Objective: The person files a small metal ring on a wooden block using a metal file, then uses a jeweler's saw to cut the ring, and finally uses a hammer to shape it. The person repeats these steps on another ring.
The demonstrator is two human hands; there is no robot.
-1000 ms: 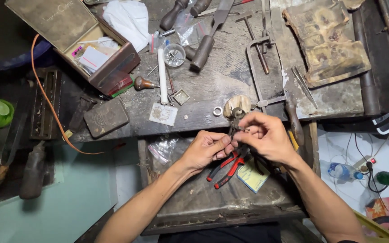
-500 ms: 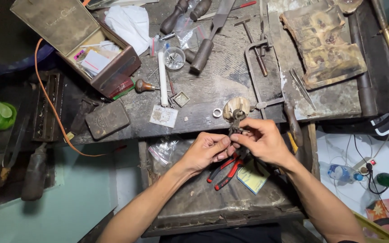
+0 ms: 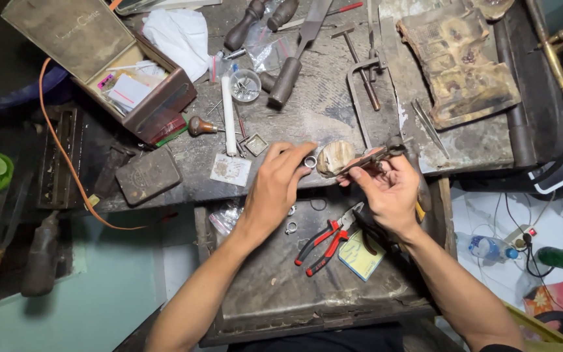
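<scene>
My left hand (image 3: 274,188) reaches up to the bench edge, its thumb and forefinger pinching a small metal ring (image 3: 310,161) that lies there. Just right of the ring sits a rounded pale block (image 3: 333,158). My right hand (image 3: 391,192) grips a slim, rusty metal hand tool (image 3: 374,154), held level with its tip towards the block. Below both hands a pair of red-handled pliers (image 3: 324,244) rests in the open metal drawer (image 3: 262,293), beside a yellow paper pad (image 3: 361,256) and a couple of loose small rings (image 3: 290,227).
The worn bench (image 3: 320,111) is crowded: an open wooden box (image 3: 164,107), a white candle (image 3: 229,116), a small glass dish (image 3: 245,85), wooden-handled tools (image 3: 286,81), a metal frame saw (image 3: 360,98), tweezers (image 3: 428,127). An orange cable (image 3: 66,163) hangs at left.
My hands were together over the drawer, working one small piece. They have parted: the left moved up and left to the ring, the right lifted with the tool to the bench edge.
</scene>
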